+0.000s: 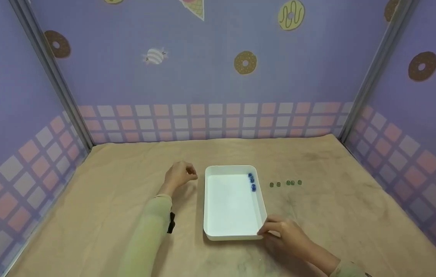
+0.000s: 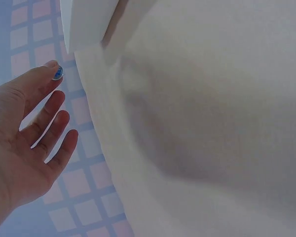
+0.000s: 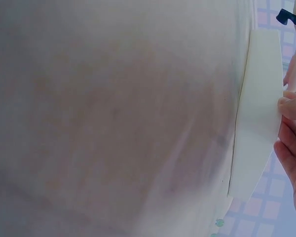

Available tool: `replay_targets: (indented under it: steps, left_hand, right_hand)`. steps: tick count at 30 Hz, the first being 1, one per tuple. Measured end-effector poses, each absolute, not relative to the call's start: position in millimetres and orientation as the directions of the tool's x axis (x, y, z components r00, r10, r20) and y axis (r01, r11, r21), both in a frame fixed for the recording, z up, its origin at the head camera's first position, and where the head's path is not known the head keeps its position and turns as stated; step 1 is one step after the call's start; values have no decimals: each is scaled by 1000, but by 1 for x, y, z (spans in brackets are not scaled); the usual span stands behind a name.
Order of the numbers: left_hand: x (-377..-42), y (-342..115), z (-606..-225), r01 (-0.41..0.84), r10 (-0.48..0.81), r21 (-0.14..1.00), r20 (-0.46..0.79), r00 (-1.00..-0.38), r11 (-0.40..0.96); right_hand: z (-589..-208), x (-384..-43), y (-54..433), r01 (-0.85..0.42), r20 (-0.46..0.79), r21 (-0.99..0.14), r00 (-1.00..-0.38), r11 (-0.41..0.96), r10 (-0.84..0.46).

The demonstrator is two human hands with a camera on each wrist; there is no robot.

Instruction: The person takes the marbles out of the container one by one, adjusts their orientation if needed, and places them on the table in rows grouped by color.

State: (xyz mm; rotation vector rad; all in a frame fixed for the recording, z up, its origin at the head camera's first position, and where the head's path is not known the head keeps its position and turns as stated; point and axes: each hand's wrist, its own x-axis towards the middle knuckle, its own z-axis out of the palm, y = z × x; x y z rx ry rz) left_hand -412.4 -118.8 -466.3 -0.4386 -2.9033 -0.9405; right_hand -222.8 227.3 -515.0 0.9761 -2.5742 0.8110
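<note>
A white rectangular tray (image 1: 229,207) lies on the cloth-covered table. Along the right inner side of the tray sit several blue marbles (image 1: 253,187). My left hand (image 1: 178,177) hovers left of the tray, apart from it. In the left wrist view, its thumb and index finger pinch a small blue glass marble (image 2: 58,73), while the other fingers are loosely bent. At the tray's near right corner, my right hand (image 1: 289,234) grips the rim between thumb and fingers. The right wrist view shows the tray's outer wall (image 3: 259,113) beside that hand.
To the right of the tray, several green marbles (image 1: 278,184) lie in a rough row on the beige cloth (image 1: 337,215). Patterned purple walls (image 1: 210,77) with metal corner posts (image 1: 56,80) enclose the table at the back and both sides.
</note>
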Motion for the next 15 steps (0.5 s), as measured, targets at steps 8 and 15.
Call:
replay_targets:
  steps: [8, 15]
  left_hand:
    - [-404, -117, -486, 272, 261, 562, 101, -960, 781]
    - [-400, -115, -494, 265, 269, 541, 73, -960, 798]
  right_hand:
    - [-515, -223, 227, -701, 460, -391, -710, 597, -533]
    - [-516, -224, 227, -716, 485, -385, -694, 582, -532]
